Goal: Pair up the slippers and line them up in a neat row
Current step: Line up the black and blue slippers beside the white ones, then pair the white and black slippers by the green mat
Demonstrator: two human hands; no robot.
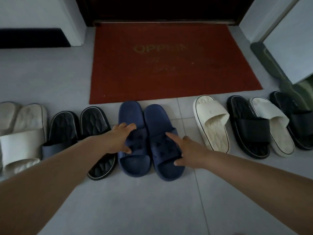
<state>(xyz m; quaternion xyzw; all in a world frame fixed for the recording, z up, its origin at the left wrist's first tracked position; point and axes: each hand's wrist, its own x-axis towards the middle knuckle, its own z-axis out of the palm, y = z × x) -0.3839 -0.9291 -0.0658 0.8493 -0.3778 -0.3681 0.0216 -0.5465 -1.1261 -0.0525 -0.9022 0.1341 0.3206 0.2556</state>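
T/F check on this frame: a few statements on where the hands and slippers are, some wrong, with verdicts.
1. Each hand is on a navy slipper: left hand on the left navy slipper, right hand on the right navy slipper. True.
2. The navy pair stands on the doormat. False: it stands on the tiled floor, just short of the red doormat.
3. Right of the navy pair, colours alternate unpaired: white slipper, black slipper, second white slipper, second black slipper. True.
4. A white slipper separates the two black ones left of the navy pair. False: the outer black slipper and inner black slipper lie side by side.
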